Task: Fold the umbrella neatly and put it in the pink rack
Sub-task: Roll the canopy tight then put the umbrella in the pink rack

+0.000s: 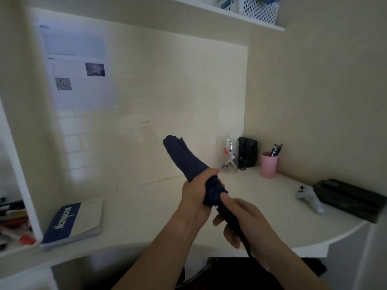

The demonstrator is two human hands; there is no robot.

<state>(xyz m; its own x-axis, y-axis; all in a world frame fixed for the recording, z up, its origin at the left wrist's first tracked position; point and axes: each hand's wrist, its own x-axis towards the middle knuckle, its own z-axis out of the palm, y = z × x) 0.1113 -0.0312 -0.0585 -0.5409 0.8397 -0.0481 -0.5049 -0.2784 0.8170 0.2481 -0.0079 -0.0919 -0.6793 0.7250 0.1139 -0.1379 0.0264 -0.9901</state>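
A dark blue folding umbrella (184,158) is held above the white desk (146,210), its closed canopy pointing up and to the left. My left hand (198,191) is wrapped around the gathered fabric near the canopy's lower end. My right hand (243,222) grips the black handle below it, thumb pressed toward the fabric. A pink cup (269,165) with dark pens stands at the back right of the desk. No other pink holder shows.
A blue and white notebook (73,221) lies at the desk's left. A clear jar of markers (229,156) and a black device (248,151) stand by the back wall. A white game controller (310,198) and a black box (351,198) sit at the right. White basket on the upper shelf (259,10).
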